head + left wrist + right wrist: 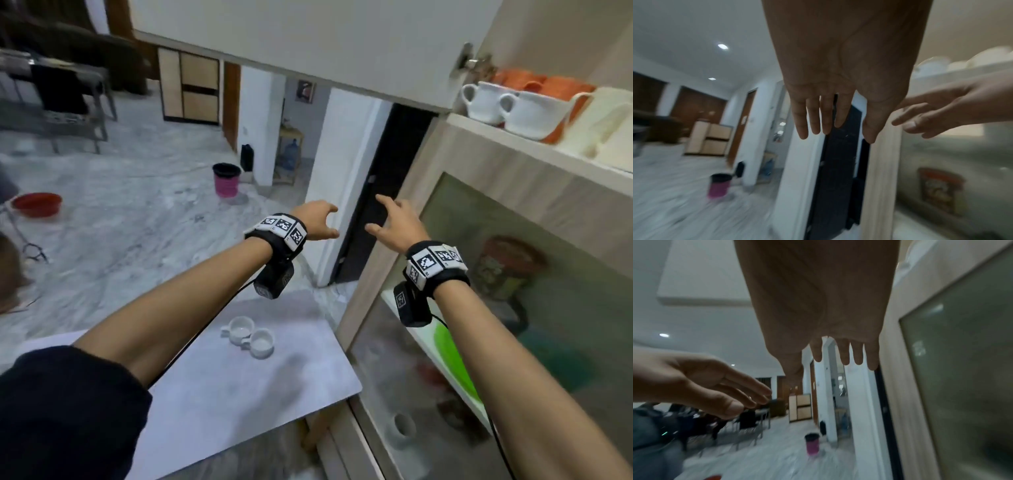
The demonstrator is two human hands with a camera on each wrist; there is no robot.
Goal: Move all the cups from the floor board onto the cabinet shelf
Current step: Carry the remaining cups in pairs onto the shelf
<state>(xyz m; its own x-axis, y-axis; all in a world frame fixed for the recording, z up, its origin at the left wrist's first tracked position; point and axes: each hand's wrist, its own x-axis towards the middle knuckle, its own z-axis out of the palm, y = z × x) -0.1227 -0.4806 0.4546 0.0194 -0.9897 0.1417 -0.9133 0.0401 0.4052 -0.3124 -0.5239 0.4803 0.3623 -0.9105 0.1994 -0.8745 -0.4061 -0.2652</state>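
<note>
Two small white cups [252,336] stand side by side on the grey floor board [239,394], below my arms. On the cabinet shelf [534,150] at the upper right stand two white cups [507,108] with orange cups [548,85] behind them. My left hand [320,221] and right hand [394,222] hover in mid-air between board and shelf, close together, fingers spread and holding nothing. The left wrist view shows the left hand [835,113] with straight fingers; the right wrist view shows the right hand [838,353] the same way.
An open white cabinet door [308,34] hangs overhead. The cabinet's lower glass door [513,308] is to the right, with dishes behind it. A pink bin [226,180] and a red bowl [37,204] sit on the marble floor; a chair stands at the far left.
</note>
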